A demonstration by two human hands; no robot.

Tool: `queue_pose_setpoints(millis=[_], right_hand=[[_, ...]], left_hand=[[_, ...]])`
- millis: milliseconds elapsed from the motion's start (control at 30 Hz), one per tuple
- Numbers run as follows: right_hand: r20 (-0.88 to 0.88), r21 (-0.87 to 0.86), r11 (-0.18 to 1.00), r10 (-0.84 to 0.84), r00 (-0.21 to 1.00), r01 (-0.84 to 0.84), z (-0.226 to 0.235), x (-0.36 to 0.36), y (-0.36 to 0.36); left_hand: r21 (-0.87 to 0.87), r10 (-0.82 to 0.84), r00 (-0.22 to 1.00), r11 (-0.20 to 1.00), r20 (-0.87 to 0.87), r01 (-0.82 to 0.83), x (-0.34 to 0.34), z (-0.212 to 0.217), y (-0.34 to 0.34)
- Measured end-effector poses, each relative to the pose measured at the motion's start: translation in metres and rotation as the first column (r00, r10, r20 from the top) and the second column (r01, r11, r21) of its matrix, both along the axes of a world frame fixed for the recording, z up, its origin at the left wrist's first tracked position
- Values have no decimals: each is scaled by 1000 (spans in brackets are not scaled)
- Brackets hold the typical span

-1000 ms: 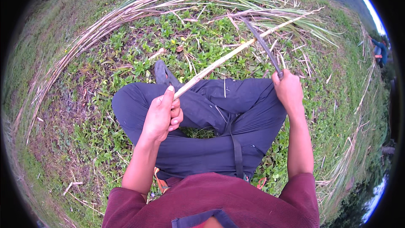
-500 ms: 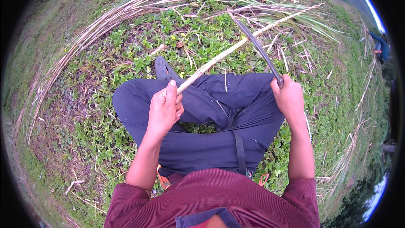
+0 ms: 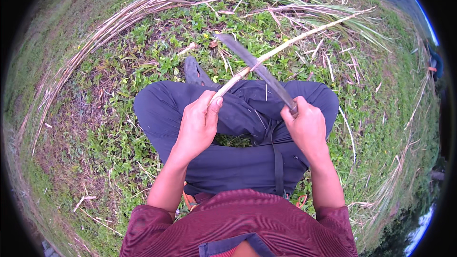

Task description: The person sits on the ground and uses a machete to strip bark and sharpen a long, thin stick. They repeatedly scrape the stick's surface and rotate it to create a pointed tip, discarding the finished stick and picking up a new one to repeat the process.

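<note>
My left hand [image 3: 197,126] is closed around the near end of a long pale stalk [image 3: 295,39], its thumb lying along the top. The stalk slants away to the far right, toward the leafy cut stems. In my right hand [image 3: 306,123] is the handle of a machete [image 3: 271,81], whose dark blade points away and to the left. The blade crosses the stalk a little beyond my left hand and appears to touch it. Both hands are above my crossed legs [image 3: 228,162] in dark trousers.
A bundle of long cut stems [image 3: 114,21] arcs across the far side and down the left. Low green plants [image 3: 119,133] and dry scraps cover the ground. A dark shoe [image 3: 194,71] shows beyond my legs. More dry stalks [image 3: 397,171] lie at the right; something blue [image 3: 437,63] is at the far right rim.
My right hand has moved left and nearer, bringing the machete blade along the stalk toward my left hand. The blade now shows more of its flat side. My left hand has shifted slightly right.
</note>
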State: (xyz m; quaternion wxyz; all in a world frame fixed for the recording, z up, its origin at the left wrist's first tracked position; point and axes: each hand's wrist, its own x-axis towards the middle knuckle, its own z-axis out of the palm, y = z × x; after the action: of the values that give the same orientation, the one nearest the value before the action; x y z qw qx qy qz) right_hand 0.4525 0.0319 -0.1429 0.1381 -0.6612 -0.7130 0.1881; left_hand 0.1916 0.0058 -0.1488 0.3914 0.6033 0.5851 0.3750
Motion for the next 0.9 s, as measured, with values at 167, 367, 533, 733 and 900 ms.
queue_pose_setpoints(millis=[167, 367, 533, 733, 900], right_hand=[[49, 72, 989, 128, 991, -131, 6, -2, -16], [-2, 75, 977, -200, 980, 199, -18, 40, 37], [70, 115, 987, 108, 992, -116, -14, 8, 3], [249, 106, 980, -192, 949, 171, -18, 56, 56], [-28, 99, 985, 147, 989, -144, -3, 7, 4]], left_hand=[[-73, 82, 996, 994, 38, -79, 16, 11, -1], [-183, 96, 966, 982, 239, -52, 4, 7, -10], [-239, 174, 947, 965, 270, -109, 1, 12, -8], [-240, 169, 958, 964, 230, -112, -1, 20, -10], [-9, 132, 991, 991, 16, -132, -3, 15, -6]])
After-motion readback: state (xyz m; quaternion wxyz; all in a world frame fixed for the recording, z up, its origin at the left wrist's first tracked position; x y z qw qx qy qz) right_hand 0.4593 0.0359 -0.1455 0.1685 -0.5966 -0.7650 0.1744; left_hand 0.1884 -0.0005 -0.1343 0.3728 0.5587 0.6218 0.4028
